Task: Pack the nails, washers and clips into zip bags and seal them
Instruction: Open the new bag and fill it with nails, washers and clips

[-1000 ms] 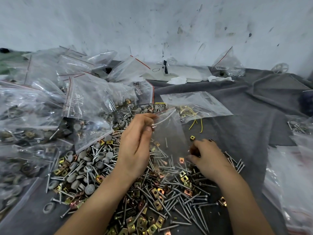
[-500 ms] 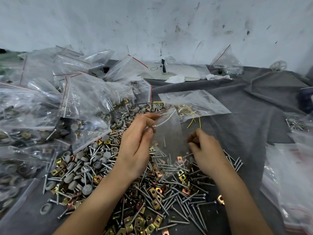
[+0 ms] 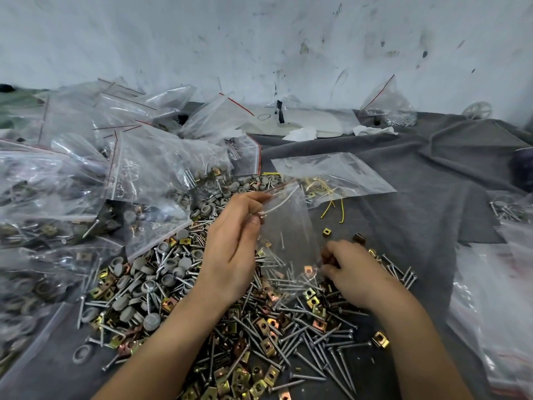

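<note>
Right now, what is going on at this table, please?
A person is packing hardware. The left hand pinches the top of a clear zip bag, which holds only a few pieces. The right hand rests with curled fingers in the loose pile of nails and clips; whether it grips anything is hidden. At left lie filled bags.

The cloth [image 3: 418, 180] is dark grey. The wall [image 3: 259, 39] is white, flecked with dark smudges and scratches. The bags [image 3: 161, 168] are clear with thin red zip lines. The held bag [image 3: 288, 226] is clear too, with red along its top edge. The nails [image 3: 314, 365] are silver-grey. The clips [image 3: 310, 293] are brass yellow, some copper-orange. The washers [image 3: 151, 321] are dull grey. The wires [image 3: 342, 210] are bright yellow. The tissue [image 3: 300, 134] is white.
</note>
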`<state>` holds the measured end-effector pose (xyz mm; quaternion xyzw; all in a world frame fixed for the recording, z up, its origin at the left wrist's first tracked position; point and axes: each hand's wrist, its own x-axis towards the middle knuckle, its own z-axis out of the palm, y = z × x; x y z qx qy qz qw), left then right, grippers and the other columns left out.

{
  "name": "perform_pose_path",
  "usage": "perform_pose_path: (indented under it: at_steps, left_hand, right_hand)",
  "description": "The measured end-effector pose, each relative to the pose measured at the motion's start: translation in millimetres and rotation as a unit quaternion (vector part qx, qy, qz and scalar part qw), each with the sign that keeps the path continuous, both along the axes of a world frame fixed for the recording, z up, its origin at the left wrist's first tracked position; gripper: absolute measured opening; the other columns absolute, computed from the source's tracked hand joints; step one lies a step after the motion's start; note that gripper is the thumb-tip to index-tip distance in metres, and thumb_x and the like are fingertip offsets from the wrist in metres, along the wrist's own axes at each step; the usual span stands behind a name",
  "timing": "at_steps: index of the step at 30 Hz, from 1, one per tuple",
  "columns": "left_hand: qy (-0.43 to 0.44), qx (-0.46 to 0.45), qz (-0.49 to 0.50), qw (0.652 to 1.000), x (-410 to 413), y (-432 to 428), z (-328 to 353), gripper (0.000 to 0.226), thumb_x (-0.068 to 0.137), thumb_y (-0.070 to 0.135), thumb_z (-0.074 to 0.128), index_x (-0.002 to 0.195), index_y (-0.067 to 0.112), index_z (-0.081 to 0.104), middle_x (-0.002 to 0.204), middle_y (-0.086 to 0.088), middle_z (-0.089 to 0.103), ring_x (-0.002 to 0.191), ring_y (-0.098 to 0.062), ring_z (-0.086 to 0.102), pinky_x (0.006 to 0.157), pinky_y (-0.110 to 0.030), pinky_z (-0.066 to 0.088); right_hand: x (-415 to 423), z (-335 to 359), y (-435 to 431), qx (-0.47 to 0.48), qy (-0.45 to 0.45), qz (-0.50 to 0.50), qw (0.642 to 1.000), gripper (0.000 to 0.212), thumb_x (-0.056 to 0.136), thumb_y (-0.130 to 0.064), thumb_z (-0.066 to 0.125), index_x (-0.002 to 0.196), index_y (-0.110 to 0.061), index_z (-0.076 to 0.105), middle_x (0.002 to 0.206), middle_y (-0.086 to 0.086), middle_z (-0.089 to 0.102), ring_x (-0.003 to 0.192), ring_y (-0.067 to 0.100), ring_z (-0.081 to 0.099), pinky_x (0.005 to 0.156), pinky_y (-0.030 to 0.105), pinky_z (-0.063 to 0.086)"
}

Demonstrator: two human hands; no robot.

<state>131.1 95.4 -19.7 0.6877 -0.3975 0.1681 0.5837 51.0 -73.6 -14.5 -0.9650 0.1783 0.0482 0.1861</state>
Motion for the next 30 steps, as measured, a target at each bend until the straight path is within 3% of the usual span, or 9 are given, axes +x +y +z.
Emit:
perform_pose_path:
  at_steps: [3,5,7,10,12,16,22,26,30]
  left_hand:
    - [-0.006,0.012,-0.004,1.0,-0.4,-0.2,0.2,0.016,0.092,0.016,0.036,0.091,0.014,0.052,0.114,0.011,0.058,0.108,-0.003,0.055,0.085,-0.018,0.042]
    - [-0.013,0.029,-0.015,0.999,-0.9,-0.7,0.2,0.02,0.091,0.017,0.036,0.091,0.01,0.055,0.115,0.009,0.059,0.109,-0.003,0.055,0.087,-0.019,0.044]
    - [-0.014,0.053,-0.039,0.998,-2.8,-1.5,0.1,0.019,0.09,0.018,0.036,0.09,0.011,0.054,0.114,0.007,0.06,0.107,-0.003,0.055,0.084,-0.015,0.042]
    - [-0.011,0.1,-0.062,0.993,-5.8,-1.8,-0.7,0.02,0.088,0.019,0.036,0.087,0.011,0.054,0.118,0.003,0.061,0.109,-0.004,0.055,0.084,-0.012,0.039]
    - [-0.016,0.12,-0.073,0.99,-7.3,-1.0,-0.8,0.019,0.088,0.02,0.036,0.086,0.012,0.054,0.12,0.004,0.06,0.11,-0.005,0.054,0.085,-0.014,0.041]
    - [-0.057,0.14,-0.105,0.983,-10.8,-1.5,0.4,0.018,0.091,0.017,0.038,0.087,0.01,0.055,0.123,0.001,0.058,0.107,-0.004,0.055,0.083,-0.017,0.042]
    - [-0.08,0.121,-0.089,0.985,-11.6,-2.3,0.6,0.016,0.094,0.015,0.041,0.09,0.013,0.056,0.121,0.004,0.057,0.105,-0.005,0.057,0.082,-0.016,0.041]
    - [-0.059,0.076,-0.037,0.995,-8.3,-2.0,0.4,0.019,0.091,0.015,0.04,0.09,0.006,0.057,0.118,0.003,0.061,0.105,-0.006,0.058,0.081,-0.016,0.044]
    - [-0.02,-0.007,0.032,0.999,-4.7,-0.3,5.4,0.016,0.092,0.013,0.039,0.092,0.01,0.055,0.114,0.011,0.058,0.103,0.004,0.056,0.08,-0.012,0.046]
  right_hand:
    - [1.6,0.6,0.2,0.008,-0.062,-0.068,0.996,0.019,0.098,-0.015,0.046,0.114,-0.008,0.052,0.12,0.01,0.05,0.114,0.025,0.045,0.092,0.031,0.036]
    - [2.4,2.2,-1.6,0.057,-0.178,-0.118,0.975,0.012,0.097,-0.009,0.047,0.108,-0.01,0.051,0.111,0.008,0.055,0.106,0.025,0.051,0.083,0.031,0.039]
    - [1.0,5.8,-2.3,0.129,-0.311,-0.134,0.932,0.022,0.095,-0.003,0.048,0.111,-0.018,0.051,0.093,-0.001,0.057,0.09,0.014,0.056,0.071,0.025,0.042]
    - [-2.1,15.2,3.4,0.169,-0.465,-0.072,0.866,0.038,0.095,-0.003,0.048,0.119,-0.03,0.059,0.094,-0.007,0.059,0.083,-0.004,0.054,0.072,0.01,0.042]
    - [-2.8,18.7,8.6,0.19,-0.528,-0.018,0.828,0.031,0.095,-0.007,0.049,0.107,-0.032,0.063,0.102,-0.008,0.063,0.094,0.0,0.058,0.083,0.015,0.044]
    - [-4.9,23.9,18.9,0.31,-0.546,0.06,0.776,0.029,0.092,-0.008,0.052,0.097,-0.035,0.061,0.093,-0.005,0.066,0.089,0.011,0.064,0.084,0.023,0.048]
    - [-5.7,21.0,21.8,0.292,-0.474,0.086,0.826,0.025,0.088,-0.016,0.059,0.102,-0.036,0.063,0.103,-0.009,0.067,0.104,0.013,0.062,0.091,0.03,0.048]
    - [-4.4,19.9,14.6,0.275,-0.51,0.021,0.815,0.023,0.09,-0.023,0.055,0.106,-0.039,0.062,0.112,-0.014,0.064,0.111,0.01,0.058,0.09,0.024,0.045]
    - [4.1,3.7,3.3,0.101,-0.374,-0.026,0.922,0.026,0.088,-0.006,0.057,0.092,-0.03,0.065,0.097,-0.019,0.059,0.109,0.012,0.051,0.092,0.025,0.037]
